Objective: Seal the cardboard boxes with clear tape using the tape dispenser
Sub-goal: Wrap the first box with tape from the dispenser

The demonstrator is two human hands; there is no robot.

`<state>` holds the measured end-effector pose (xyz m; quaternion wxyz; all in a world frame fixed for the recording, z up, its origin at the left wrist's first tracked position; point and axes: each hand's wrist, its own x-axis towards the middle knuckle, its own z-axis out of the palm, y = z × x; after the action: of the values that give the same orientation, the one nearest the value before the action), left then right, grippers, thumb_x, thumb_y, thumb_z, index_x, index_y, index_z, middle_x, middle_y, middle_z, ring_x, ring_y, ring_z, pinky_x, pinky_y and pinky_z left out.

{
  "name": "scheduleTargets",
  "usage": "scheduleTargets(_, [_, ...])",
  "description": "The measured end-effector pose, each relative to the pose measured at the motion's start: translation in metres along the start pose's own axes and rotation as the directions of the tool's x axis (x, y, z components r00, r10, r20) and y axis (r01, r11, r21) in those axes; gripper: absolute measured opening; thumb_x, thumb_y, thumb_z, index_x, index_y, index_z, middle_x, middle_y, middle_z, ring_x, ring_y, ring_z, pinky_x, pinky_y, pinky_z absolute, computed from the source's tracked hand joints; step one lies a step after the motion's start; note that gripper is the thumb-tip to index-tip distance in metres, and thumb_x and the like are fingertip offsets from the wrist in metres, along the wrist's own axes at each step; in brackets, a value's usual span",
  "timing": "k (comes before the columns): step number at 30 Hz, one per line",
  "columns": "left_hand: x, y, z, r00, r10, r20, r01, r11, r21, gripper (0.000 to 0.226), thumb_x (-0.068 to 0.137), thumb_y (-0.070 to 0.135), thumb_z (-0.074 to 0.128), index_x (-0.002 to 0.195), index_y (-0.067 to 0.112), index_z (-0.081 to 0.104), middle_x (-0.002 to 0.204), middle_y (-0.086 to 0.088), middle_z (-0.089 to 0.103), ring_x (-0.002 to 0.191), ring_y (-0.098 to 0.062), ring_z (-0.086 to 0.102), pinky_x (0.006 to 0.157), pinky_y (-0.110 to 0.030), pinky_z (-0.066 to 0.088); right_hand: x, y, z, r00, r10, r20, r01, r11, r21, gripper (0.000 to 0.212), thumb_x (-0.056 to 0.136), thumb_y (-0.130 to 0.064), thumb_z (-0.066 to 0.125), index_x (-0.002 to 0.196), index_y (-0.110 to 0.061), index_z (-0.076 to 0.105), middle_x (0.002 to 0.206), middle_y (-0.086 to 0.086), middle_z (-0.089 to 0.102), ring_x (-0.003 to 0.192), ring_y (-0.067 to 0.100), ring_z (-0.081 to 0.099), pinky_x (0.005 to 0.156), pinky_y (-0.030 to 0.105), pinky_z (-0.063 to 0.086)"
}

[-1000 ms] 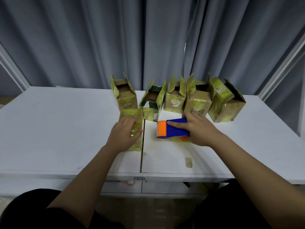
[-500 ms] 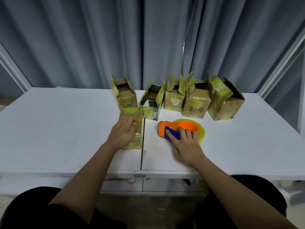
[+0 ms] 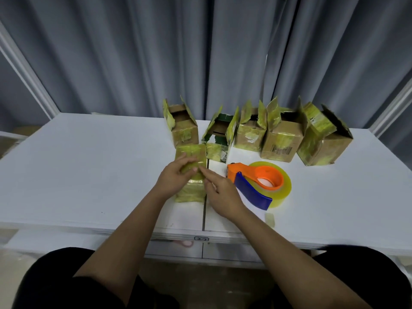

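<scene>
Under the left hand's fingers (image 3: 171,177) lay the closed box (image 3: 190,172), flat-topped and wrapped in yellowish tape, at the seam of the white table (image 3: 89,166). Head view only. Left hand rested on the box top, fingers loosely spread over it, thumb toward the near side; a firm grip could not be confirmed. Right hand (image 3: 223,192) sat just right of those fingers, index finger (image 3: 206,173) extended and touching the box's right top edge beside the left thumb; remaining fingers loosely bent, holding nothing.

Right of the right hand's fingers, close by but apart, the tape dispenser (image 3: 252,186) lay on its side on the table: orange body, blue handle, roll of clear yellowish tape (image 3: 283,188) around the hub. No hand on it.

Beyond the fingertips stood a row of five open boxes (image 3: 281,141) with flaps up, the leftmost directly behind the closed box. Small scrap of tape (image 3: 269,219) was stuck to the table nearer than the dispenser. Grey curtain (image 3: 200,52) behind.
</scene>
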<state>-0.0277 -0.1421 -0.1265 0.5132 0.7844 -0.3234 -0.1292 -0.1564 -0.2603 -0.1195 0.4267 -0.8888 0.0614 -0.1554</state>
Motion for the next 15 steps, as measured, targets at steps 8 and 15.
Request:
scheduleTargets(8, [-0.017,0.006,-0.002,0.998,-0.012,-0.055,0.005,0.993,-0.114,0.046,0.100,0.001,0.039,0.143,0.016,0.035,0.152,-0.001,0.031,0.141,-0.011,0.026,0.116,-0.026,0.021,-0.006,0.019,0.018,0.999,0.001,0.038,-0.007,0.988,0.154,0.054,0.089,-0.013,0.033,0.141,-0.016,0.045,0.147,-0.015,0.032,0.135,-0.018,0.016,0.116,0.015,0.008])
scheduleTargets(15, [-0.059,0.006,0.013,0.955,-0.292,-0.057,0.282,0.949,-0.139,0.058,0.102,0.039,0.027,0.153,0.020,0.006,0.155,0.006,0.019,0.136,-0.002,0.022,0.100,-0.010,0.017,0.004,0.017,0.002,0.986,0.079,0.148,-0.114,0.962,0.248,0.044,0.101,-0.001,0.038,0.141,-0.015,0.046,0.147,-0.013,0.034,0.142,0.000,0.023,0.118,0.020,0.014])
